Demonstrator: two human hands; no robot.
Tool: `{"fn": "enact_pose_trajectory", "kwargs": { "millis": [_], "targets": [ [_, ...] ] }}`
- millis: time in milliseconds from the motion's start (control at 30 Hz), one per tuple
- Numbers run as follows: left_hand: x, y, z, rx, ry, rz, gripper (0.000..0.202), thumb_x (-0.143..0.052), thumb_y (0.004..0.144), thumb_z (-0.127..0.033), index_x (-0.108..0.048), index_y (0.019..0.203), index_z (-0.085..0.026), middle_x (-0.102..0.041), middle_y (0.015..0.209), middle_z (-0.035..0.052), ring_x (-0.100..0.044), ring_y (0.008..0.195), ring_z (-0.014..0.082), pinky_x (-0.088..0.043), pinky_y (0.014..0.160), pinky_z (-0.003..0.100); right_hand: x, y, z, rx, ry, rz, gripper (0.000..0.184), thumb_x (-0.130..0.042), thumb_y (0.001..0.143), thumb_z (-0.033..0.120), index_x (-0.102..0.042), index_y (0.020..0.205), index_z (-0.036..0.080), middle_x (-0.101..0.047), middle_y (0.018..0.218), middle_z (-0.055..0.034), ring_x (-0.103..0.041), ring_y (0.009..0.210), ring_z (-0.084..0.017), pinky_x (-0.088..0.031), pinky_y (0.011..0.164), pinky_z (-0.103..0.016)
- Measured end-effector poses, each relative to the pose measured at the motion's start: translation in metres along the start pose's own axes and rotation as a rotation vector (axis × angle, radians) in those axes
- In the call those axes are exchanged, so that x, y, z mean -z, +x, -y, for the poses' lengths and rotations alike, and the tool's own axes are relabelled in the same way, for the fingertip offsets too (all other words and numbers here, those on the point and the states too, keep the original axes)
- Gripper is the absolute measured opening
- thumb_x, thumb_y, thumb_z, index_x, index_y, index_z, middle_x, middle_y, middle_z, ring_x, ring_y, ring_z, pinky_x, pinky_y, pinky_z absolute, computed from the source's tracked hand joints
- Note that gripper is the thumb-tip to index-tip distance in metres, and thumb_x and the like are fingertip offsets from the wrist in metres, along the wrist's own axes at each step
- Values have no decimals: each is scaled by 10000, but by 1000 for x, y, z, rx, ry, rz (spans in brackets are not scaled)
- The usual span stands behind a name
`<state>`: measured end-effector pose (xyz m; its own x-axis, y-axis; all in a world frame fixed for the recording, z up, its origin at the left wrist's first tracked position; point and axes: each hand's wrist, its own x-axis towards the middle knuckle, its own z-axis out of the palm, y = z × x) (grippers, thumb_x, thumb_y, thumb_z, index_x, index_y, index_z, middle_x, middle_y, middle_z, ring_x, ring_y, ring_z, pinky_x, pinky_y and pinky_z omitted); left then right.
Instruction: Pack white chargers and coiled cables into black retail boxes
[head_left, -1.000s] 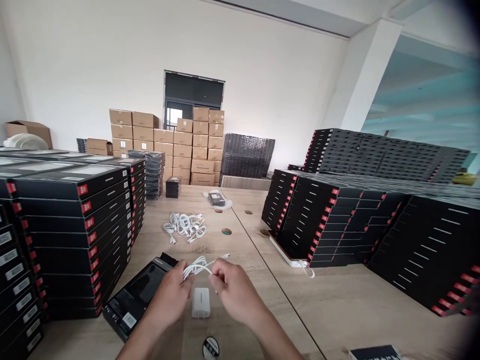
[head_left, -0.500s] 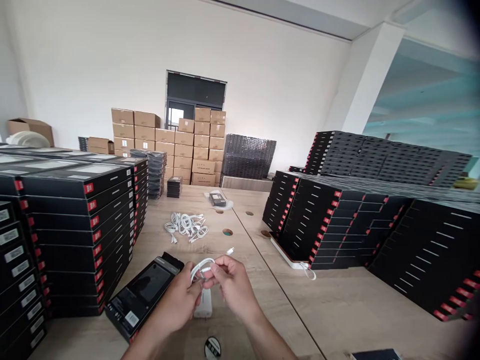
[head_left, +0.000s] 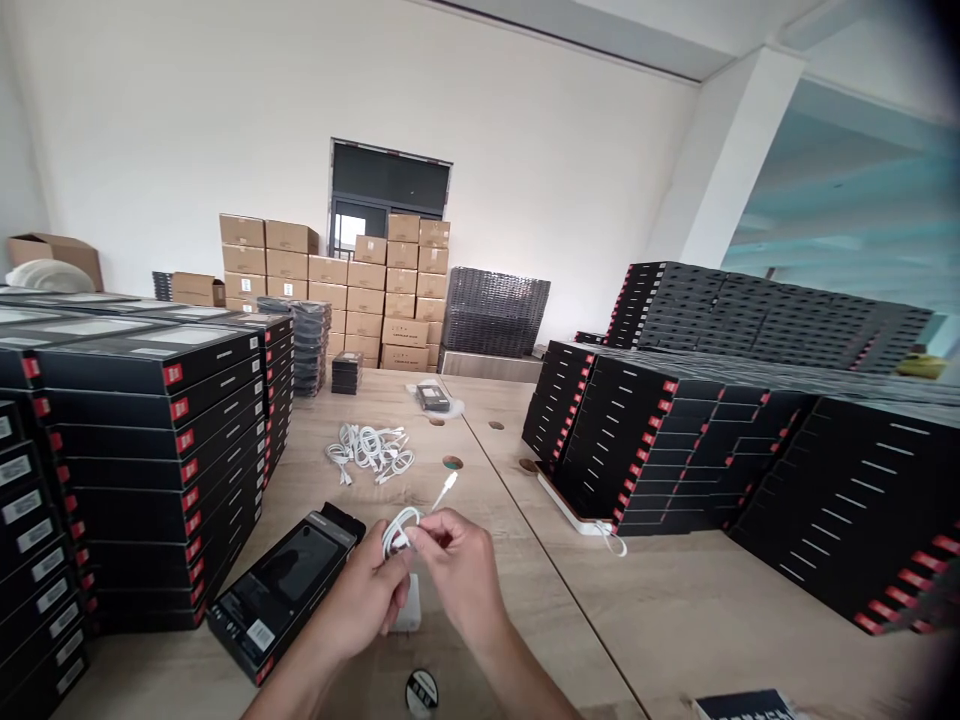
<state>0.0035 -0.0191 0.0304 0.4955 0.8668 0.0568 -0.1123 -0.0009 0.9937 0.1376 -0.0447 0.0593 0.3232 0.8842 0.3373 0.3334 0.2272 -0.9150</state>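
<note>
Between my hands is a white coiled charging cable (head_left: 402, 528), one plug end sticking out up and to the right. My left hand (head_left: 373, 585) is closed around the coil's left side. My right hand (head_left: 455, 560) pinches the cable on the right, its fingertips close to the left ones. Beneath them a white rectangular device (head_left: 409, 608) lies on the table, partly covered by my left hand. To the left rests a black box (head_left: 289, 590) with a dark window and its end flap open. Farther back lies a tangled pile of white cables (head_left: 369, 452).
Tall stacks of black boxes stand left (head_left: 150, 480) and right (head_left: 652, 440) on the wooden table (head_left: 525, 610). A white tray (head_left: 570, 508) sticks out under the right stack. A round black label (head_left: 421, 692) lies near the front. Cardboard cartons (head_left: 364, 300) are piled behind.
The free plug end has swung slightly left and up, showing more of its length. My right hand has turned a little on the cable; the coil stays in my left hand.
</note>
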Motion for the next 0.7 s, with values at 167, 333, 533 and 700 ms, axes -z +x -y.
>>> {"fn": "enact_pose_trajectory", "kwargs": {
  "millis": [167,333,533,700],
  "targets": [
    [-11,-1,-10,92,-218,-12,455,-626,706,-593,-492,898,-203,-491,491,-96,-305,290,42,-98,325,173,-2,2,0,-109,234,-50,355,-761,651,427,-629,890,200,-669,778,0,-608,705,-172,-470,629,-269],
    [-14,-3,-10,124,-129,127,524,-590,741,-635,-516,1009,-191,-547,553,-61,-408,344,70,-173,342,179,-12,-2,3,-336,849,73,290,-686,716,339,-633,962,195,-726,1008,-81,-672,1003,-248,-517,847,-353],
    [25,-13,-18,-12,542,-41,475,-533,775,-654,-487,645,-200,-522,578,-35,-486,548,127,-321,515,231,10,16,-9,-296,964,-194,213,-724,704,322,-568,813,226,-544,560,77,-518,453,-104,-451,479,-243],
    [45,-29,-8,96,750,97,355,-778,544,-506,-588,568,-207,-532,529,-51,-457,508,139,-217,462,241,33,28,-23,-259,799,-252,301,-684,757,497,-572,827,226,-395,480,115,-339,345,-69,-321,374,-217]
  ]
}}
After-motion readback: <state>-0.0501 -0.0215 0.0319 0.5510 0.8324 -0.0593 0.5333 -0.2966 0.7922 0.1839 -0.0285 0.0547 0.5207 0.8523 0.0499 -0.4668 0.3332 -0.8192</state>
